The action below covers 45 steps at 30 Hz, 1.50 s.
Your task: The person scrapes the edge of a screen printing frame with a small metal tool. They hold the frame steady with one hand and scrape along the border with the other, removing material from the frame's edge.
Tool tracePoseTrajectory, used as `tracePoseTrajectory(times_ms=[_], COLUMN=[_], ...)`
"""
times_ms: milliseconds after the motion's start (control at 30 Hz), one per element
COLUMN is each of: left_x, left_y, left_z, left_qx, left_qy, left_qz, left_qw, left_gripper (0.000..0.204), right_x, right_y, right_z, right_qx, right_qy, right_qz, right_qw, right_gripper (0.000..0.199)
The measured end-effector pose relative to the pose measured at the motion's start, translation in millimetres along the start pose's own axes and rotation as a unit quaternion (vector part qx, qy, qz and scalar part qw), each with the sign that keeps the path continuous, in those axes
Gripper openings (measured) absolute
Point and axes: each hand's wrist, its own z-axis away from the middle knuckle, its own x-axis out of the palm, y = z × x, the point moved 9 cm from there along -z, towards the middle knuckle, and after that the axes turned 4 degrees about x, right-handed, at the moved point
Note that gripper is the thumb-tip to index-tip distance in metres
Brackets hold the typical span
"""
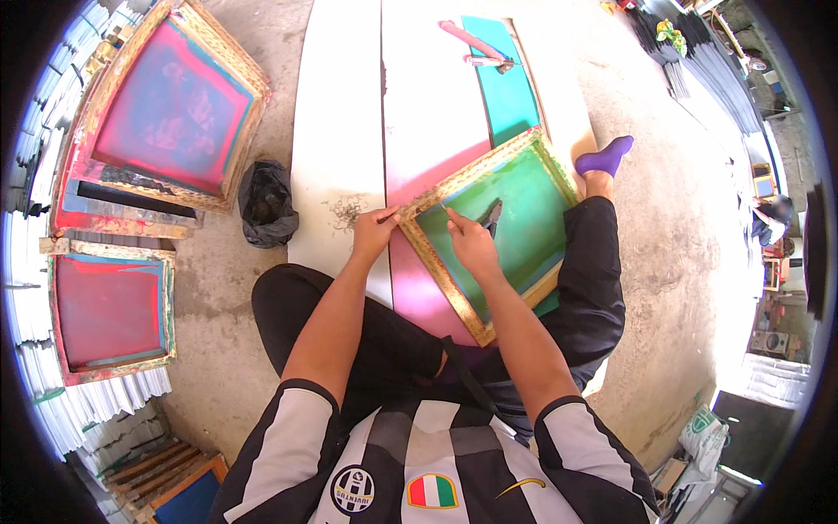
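Note:
A wooden-framed printing screen (441, 272) with green mesh lies tilted across my lap and a white and pink board (419, 131). My left hand (374, 230) grips the frame's upper left corner. My right hand (471, 244) rests on the green mesh near that corner, fingers pinched on something thin that I cannot make out. A dark patch (491, 216) shows on the mesh just beyond my right hand. I sit on the floor with my legs in black trousers and one foot in a purple sock (604, 158).
A second teal screen (506, 87) with a pink tool (476, 42) on it lies farther up the board. A black bag (267, 203) sits on the concrete floor to the left. Red framed screens (170, 109) (109, 314) lean at the left beside stacked white sheets.

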Motion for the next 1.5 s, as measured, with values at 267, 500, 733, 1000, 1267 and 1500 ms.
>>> tracePoseTrajectory(times_ms=[267, 500, 733, 1000, 1267, 1500], left_x=[-4, 0, 1, -1, -2, -2], left_y=[9, 14, 13, 12, 11, 9], left_z=[0, 5, 4, 1, 2, 4], left_qx=[0.008, -0.030, -0.019, -0.012, 0.000, -0.028], left_qy=[0.007, -0.003, -0.009, -0.014, -0.006, -0.012], left_qz=[-0.032, -0.040, -0.021, -0.028, -0.037, 0.009], left_qw=[0.999, 0.999, 1.000, 0.999, 0.999, 1.000], left_gripper=[0.032, 0.033, 0.034, 0.034, 0.035, 0.034], right_x=[-11, 8, 5, 19, 33, 42], right_y=[-40, -36, -20, 13, 27, 20], right_z=[7, 2, 7, -9, -9, 16], right_qx=[0.070, 0.088, 0.053, 0.056, 0.068, 0.279], right_qy=[-0.065, -0.053, -0.011, -0.066, -0.071, -0.167], right_qz=[0.175, 0.164, 0.086, -0.145, -0.228, -0.497], right_qw=[0.980, 0.981, 0.995, 0.986, 0.969, 0.805], right_gripper=[0.044, 0.047, 0.044, 0.040, 0.045, 0.042])
